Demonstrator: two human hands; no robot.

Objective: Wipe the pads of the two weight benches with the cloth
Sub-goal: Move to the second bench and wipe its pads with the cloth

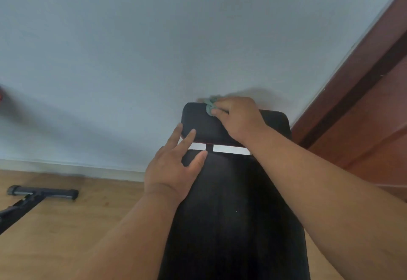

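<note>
At the pad's far edge, right hand grips cloth.

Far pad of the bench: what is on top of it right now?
On the far pad, the right hand grips a bunched green cloth at its far edge; left hand fingertips touch its near corner. The pad beneath the right hand is covered.

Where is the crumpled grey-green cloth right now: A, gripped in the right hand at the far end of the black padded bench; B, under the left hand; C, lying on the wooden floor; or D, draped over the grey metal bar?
A: the right hand grips the crumpled grey-green cloth against the far pad of the black padded bench, while the left hand rests flat with straight fingers.
</note>
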